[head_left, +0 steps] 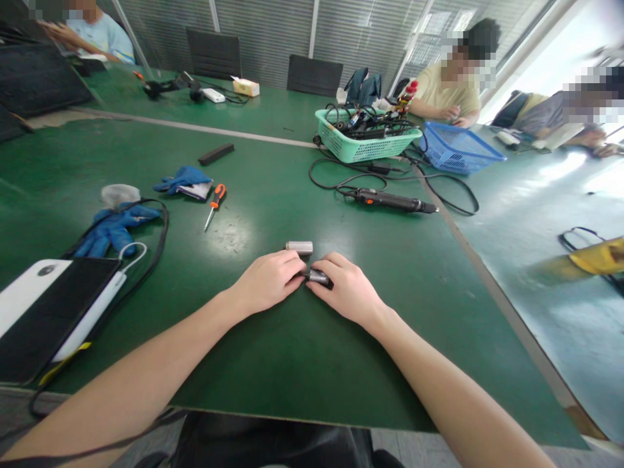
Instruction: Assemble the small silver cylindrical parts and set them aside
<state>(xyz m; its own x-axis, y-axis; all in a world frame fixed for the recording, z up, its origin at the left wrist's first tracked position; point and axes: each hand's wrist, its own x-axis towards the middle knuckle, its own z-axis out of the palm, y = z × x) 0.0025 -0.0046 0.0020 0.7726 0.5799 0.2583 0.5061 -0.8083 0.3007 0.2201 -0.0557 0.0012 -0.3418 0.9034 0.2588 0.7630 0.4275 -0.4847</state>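
"How far is the work carried?"

"One piece is in hand. A dark metal cylinder (319, 277) is held low over the green table (273, 364), in front of the body: its left end is pinched narrowly by the left hand (268, 281), its right end is closed in by the fingers of the right hand (348, 289). Whether its parts are joined or loose cannot be told."

"What is left aside?"

"A silver cylinder (301, 247) is left lying just beyond the left hand, unheld. Blue gloves (112, 231) and an orange-handled screwdriver (215, 206) are likewise left to the left, and a corded power driver (390, 201) to the right."

"And farther off?"

"A dark bar (216, 154) is laid across the table's middle. A green basket (365, 147), heaped with cables and tools, is set near a blue basket (453, 151). Behind these, a person in a yellow top (451, 88) is seated. The room is closed off by black chairs (214, 53) and a slatted, blind-covered partition (273, 39)."
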